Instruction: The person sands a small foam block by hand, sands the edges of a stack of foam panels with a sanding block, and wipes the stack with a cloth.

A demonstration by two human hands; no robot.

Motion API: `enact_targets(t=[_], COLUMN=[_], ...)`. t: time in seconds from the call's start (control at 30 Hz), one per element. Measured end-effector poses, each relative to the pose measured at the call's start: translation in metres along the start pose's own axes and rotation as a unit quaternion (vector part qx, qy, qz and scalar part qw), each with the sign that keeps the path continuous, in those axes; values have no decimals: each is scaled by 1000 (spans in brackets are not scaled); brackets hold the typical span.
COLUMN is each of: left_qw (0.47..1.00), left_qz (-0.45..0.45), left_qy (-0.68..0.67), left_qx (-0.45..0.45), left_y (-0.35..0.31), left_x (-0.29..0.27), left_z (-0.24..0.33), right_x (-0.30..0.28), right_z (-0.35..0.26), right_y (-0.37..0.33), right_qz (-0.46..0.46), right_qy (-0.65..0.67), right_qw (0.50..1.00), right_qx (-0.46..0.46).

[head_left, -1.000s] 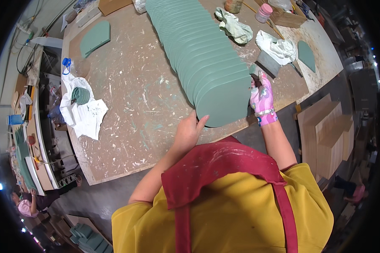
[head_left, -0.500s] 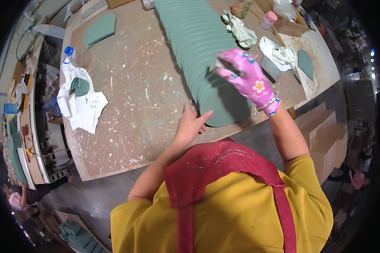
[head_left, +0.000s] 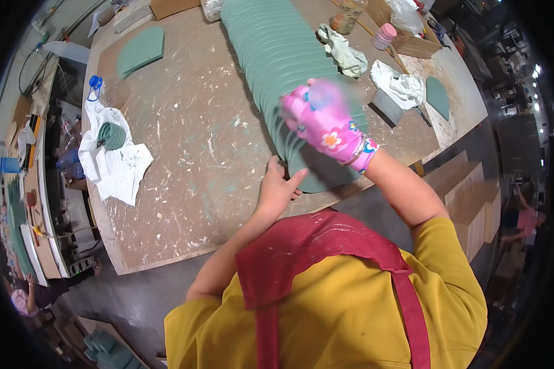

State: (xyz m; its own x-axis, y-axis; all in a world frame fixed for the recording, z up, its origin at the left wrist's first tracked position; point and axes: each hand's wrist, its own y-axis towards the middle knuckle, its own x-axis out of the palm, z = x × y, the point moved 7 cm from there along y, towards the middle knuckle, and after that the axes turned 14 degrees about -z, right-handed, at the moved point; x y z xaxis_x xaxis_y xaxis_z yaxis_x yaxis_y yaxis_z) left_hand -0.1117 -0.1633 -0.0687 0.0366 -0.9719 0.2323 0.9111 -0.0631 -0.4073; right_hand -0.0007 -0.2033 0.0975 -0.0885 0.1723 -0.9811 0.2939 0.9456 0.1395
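Observation:
A long row of overlapping green rounded panels (head_left: 268, 52) runs from the far edge of the table to its near edge. At the near end, my bare left hand (head_left: 278, 189) grips the left edge of the front panel (head_left: 317, 175), thumb on top. Over the near panels is my right hand (head_left: 323, 120), in a pink flowered glove. Its fingers look curled and partly smeared by motion; what is in them, if anything, is hidden.
Right of the row lie crumpled cloths (head_left: 345, 52), a grey block (head_left: 386, 107), a pink-lidded jar (head_left: 383, 37) and a green panel (head_left: 437, 98). On the left are another panel (head_left: 141, 52) and a white cloth (head_left: 114, 175) bearing a green roll (head_left: 111, 135).
My right hand has moved left and down across the near panels, turning its back upward. My left hand stays at the front panel's edge. The whole view has shifted slightly.

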Motion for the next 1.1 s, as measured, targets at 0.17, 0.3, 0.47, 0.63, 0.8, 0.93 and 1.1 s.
enact_targets(t=[0.17,0.3,0.47,0.63,0.8,0.93,1.1], left_qw=[1000,1000,993,983,995,997,996], left_qz=[13,19,38,56,61,64,66], left_qy=[7,-17,110,166,24,25,19], left_qx=[6,9,27,51,74,36,52], left_y=[2,-1,-3,4,2,6,7], left_x=[4,2,-9,-13,-7,-10,-8], left_z=[2,1,9,21,23,9,7], right_x=[-18,-15,-34,3,28,1,-14], right_z=[81,119,86,0,-23,13,89], right_y=[-53,-89,-68,3,35,25,-32], right_qz=[133,125,128,6,-128,-30,127], right_qy=[84,37,10,63,-99,1,67], right_qw=[959,938,967,997,986,999,962], right_qx=[236,320,222,-39,-36,21,233])
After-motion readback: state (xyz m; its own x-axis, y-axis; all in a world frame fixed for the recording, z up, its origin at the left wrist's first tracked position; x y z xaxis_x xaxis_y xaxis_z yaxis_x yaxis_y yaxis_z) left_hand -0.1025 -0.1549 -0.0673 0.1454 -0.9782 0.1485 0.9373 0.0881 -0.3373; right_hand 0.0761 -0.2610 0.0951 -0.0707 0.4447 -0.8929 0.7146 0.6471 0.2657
